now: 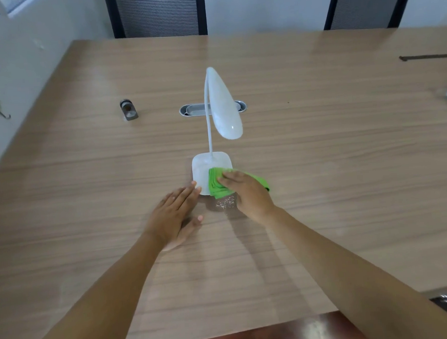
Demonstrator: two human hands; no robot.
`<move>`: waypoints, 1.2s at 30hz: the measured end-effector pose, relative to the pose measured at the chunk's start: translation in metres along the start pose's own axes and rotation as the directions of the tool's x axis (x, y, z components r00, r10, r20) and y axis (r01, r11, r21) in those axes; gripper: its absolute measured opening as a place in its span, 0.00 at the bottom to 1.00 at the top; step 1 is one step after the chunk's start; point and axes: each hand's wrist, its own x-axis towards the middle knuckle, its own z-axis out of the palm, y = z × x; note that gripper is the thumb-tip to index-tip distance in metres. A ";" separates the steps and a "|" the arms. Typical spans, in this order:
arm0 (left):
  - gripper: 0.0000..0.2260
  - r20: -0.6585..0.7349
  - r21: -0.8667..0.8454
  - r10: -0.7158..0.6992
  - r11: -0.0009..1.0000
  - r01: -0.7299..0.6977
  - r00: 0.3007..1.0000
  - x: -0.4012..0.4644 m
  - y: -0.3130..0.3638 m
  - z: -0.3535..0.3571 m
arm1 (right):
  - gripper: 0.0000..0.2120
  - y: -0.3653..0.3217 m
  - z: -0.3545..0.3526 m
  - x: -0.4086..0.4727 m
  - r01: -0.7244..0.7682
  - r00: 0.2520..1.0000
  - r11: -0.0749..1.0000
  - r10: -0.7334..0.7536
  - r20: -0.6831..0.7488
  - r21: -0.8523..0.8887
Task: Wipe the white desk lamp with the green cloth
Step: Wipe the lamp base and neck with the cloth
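The white desk lamp [224,109] stands upright mid-table, its oval head bent toward me over a thin curved neck and a square white base [201,170]. A folded green cloth [216,183] lies on the near right part of that base, pressed down by my right hand [247,194], whose fingers rest on top of it. My left hand [175,214] lies flat on the wood just left of the base, fingers apart, fingertips touching the base's near left corner. Pale crumbs or dust [225,203] speckle the table under the cloth's near edge.
A wooden table [347,161] fills the view. Behind the lamp is an oval metal cable port [192,110]. A small dark metal object [128,110] sits at the left. Two dark chairs [158,13] stand beyond the far edge. A dark strip [427,57] lies far right.
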 end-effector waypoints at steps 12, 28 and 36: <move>0.34 0.003 0.017 -0.009 1.000 0.009 1.000 0.000 0.001 0.000 | 0.26 -0.002 -0.015 0.031 -0.022 0.997 0.999 0.025 -0.075 0.033; 0.33 -0.050 0.011 0.007 1.000 -0.007 0.999 0.000 -0.001 0.003 | 0.27 -0.007 -0.033 0.025 -0.049 0.999 0.998 0.049 0.022 0.033; 0.34 -0.050 -0.003 -0.005 1.000 0.005 0.999 0.000 -0.001 0.005 | 0.27 -0.012 -0.034 -0.018 -0.056 0.979 0.997 0.067 0.194 -0.058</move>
